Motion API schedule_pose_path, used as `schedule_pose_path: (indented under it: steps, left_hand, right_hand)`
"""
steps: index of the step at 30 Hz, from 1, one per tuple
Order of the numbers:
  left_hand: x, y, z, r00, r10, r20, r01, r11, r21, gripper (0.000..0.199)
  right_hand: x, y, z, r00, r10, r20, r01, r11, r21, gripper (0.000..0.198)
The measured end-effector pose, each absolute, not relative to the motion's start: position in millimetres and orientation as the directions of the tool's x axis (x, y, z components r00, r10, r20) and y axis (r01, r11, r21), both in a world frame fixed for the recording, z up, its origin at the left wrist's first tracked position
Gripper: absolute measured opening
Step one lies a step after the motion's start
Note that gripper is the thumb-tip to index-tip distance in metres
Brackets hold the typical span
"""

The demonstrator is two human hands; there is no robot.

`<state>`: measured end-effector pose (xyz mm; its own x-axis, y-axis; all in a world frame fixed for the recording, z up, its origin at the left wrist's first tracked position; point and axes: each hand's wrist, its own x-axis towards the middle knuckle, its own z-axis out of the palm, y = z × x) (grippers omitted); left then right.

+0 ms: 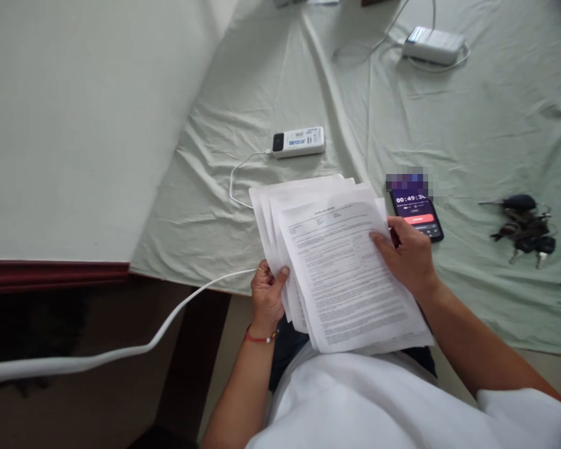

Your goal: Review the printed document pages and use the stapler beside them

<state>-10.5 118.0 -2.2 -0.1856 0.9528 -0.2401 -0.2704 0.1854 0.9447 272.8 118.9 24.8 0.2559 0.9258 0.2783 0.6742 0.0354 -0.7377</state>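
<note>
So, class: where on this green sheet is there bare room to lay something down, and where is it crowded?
Bare sheet lies between the upper power bank, the phone and the keys; another patch sits left of the lower power bank. It is crowded near the papers, held by the left hand and right hand.

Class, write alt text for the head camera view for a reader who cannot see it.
Both hands hold a fanned stack of printed papers, left hand at its left edge, right hand at its right. A phone showing a timer, keys and a power bank lie on pale green cloth.
</note>
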Motion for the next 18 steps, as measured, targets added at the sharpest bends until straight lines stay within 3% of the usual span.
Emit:
schedule_pose_path:
  steps: [5,8,11,18]
  left_hand:
    - [-10,117,-1,-0.186,0.948,-0.258,-0.267,0.204,0.942,0.039]
    - [-10,117,0,-0.181,0.949,-0.259,-0.269,0.206,0.941,0.042]
    - [-9,118,0,-0.186,0.949,-0.255,-0.29,0.195,0.937,0.039]
    - [-18,117,-12,-0.156,0.927,-0.342,-0.424,0.25,0.87,0.045]
  right_hand:
    - [274,119,24,0.32,0.935,0.155,0.397,0.016,-0.918,0.048]
    - [277,119,23,0.183,0.978,0.098,0.189,0.063,-0.98,0.03]
    - [280,119,27,0.056,0.983,0.175,0.109,0.168,-0.98,0.012]
    - [284,116,45,-0.242,0.935,0.26,-0.133,0.233,-0.963,0.02]
